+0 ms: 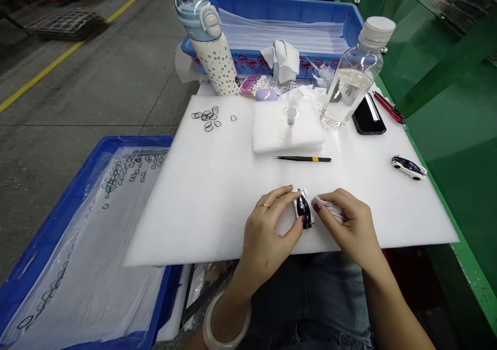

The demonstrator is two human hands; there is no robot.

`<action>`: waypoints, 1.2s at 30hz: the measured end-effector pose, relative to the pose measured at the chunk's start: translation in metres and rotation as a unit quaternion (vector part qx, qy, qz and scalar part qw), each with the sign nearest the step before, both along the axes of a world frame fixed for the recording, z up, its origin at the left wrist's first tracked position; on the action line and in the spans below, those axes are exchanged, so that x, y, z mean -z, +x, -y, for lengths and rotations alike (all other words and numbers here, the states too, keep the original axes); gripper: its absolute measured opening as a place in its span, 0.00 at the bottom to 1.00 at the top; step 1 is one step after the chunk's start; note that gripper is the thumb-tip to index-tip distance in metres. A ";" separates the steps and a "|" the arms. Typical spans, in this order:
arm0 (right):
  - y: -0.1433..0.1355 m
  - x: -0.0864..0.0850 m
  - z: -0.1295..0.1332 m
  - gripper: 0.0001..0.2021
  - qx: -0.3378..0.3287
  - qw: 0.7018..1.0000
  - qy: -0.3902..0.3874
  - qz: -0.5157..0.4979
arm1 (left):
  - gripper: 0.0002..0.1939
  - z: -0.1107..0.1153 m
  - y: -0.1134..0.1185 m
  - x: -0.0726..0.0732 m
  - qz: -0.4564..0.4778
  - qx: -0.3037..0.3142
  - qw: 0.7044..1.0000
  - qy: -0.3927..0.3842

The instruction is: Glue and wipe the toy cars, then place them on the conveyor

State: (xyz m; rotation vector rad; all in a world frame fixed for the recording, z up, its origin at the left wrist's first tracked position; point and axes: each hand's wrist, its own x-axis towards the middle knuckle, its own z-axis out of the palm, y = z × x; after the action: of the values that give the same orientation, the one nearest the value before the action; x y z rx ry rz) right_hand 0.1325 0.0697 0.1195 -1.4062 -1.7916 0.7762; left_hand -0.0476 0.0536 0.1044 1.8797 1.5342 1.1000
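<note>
My left hand [272, 225] pinches a small dark-and-white toy car [304, 211] between thumb and fingers, just above the white foam board [202, 194]. Pressed against the car's right side is a small white cloth [330, 209], bunched in my right hand [349, 223]. A second toy car [408, 167] lies on the board at the far right. Black tweezers with a yellow band [303, 159] lie beyond my hands. Several small black rings [207, 118] sit at the board's far left corner.
A foam block holding a small clear piece [289, 127], a clear bottle [351, 81], a phone [368, 116], a red pen [389, 107] and a dotted flask [213, 49] stand at the back. Blue trays lie behind [349, 16] and lower left [50, 225]. A green bench [458, 132] borders the right.
</note>
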 end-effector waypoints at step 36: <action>0.261 -0.006 0.037 0.26 0.462 0.775 -0.146 0.406 | 0.10 0.006 -0.029 0.003 0.195 0.081 0.976 -0.043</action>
State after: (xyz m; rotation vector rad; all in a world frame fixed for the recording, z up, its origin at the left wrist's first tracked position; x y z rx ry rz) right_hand 0.3933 0.0332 0.1256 -2.7870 -1.1780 -0.1617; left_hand -0.0768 0.0480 0.1016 1.5824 1.1665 1.2181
